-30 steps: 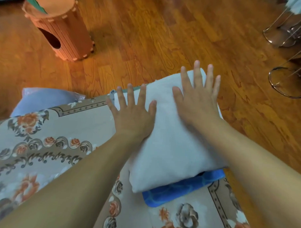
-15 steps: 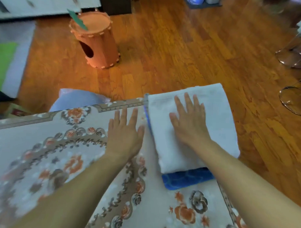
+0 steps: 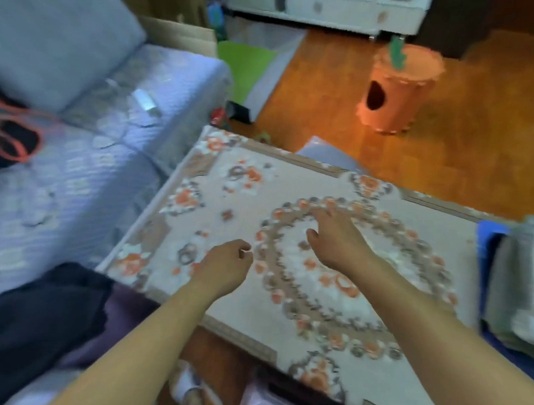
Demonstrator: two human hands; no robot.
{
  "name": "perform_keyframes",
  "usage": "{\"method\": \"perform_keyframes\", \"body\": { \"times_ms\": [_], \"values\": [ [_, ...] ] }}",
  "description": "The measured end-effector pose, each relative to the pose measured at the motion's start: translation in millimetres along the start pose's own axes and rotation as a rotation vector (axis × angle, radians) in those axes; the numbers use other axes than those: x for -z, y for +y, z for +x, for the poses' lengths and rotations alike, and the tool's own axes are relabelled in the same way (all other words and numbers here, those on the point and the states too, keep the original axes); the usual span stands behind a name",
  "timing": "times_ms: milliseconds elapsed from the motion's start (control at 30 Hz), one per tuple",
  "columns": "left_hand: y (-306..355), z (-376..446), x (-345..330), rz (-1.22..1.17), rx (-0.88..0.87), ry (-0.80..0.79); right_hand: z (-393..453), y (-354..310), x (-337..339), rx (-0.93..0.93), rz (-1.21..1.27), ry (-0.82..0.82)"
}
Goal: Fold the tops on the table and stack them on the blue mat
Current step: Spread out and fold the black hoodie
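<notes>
The table point(image 3: 200, 169) wears a floral cloth in beige and orange. At its far right edge lies the blue mat point(image 3: 490, 237) with a stack of folded pale tops point(image 3: 517, 290) on it, partly cut off by the frame. My left hand point(image 3: 227, 264) hovers over the table's left half, fingers curled loosely and holding nothing. Over the middle of the cloth is my right hand point(image 3: 334, 238), fingers spread, nothing in it. A heap of dark and purple clothes point(image 3: 44, 312) lies at the lower left, beside the table's near corner.
A pale blue sofa point(image 3: 95, 135) runs along the left, with a grey cushion and a dark item with orange cords on it. An orange cylindrical stool point(image 3: 397, 88) stands on the wooden floor beyond the table. White cabinets line the back wall.
Both hands have left the folded white top on the blue mat and moved left over the table. My view has swung left, bringing the sofa and the dark clothes heap into sight.
</notes>
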State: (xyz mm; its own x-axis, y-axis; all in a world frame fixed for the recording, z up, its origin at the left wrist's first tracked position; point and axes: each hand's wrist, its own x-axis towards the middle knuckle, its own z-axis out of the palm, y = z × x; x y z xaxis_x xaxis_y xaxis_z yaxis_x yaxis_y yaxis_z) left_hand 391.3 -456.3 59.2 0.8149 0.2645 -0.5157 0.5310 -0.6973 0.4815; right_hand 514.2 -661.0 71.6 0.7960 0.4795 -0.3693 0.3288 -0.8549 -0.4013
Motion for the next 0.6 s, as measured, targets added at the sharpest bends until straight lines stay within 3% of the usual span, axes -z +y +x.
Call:
{"method": "perform_keyframes", "body": {
  "times_ms": [167,300,467,600],
  "values": [
    [-194.2,-31.8,108.5,-0.101,0.172,0.075,44.0,-223.0,-90.7,0.107,-0.077,-0.153],
    [-328.7,-81.1,152.2,-0.218,0.330,0.144,58.4,-381.2,-163.0,0.270,-0.161,-0.312],
    [-482.6,-111.1,110.0,-0.383,0.593,0.183,85.6,-503.5,-287.2,0.469,-0.186,-0.399],
    [-583.3,-121.1,31.5,-0.520,0.769,0.175,106.0,-517.7,-398.0,0.484,-0.287,-0.560]
  ]
}}
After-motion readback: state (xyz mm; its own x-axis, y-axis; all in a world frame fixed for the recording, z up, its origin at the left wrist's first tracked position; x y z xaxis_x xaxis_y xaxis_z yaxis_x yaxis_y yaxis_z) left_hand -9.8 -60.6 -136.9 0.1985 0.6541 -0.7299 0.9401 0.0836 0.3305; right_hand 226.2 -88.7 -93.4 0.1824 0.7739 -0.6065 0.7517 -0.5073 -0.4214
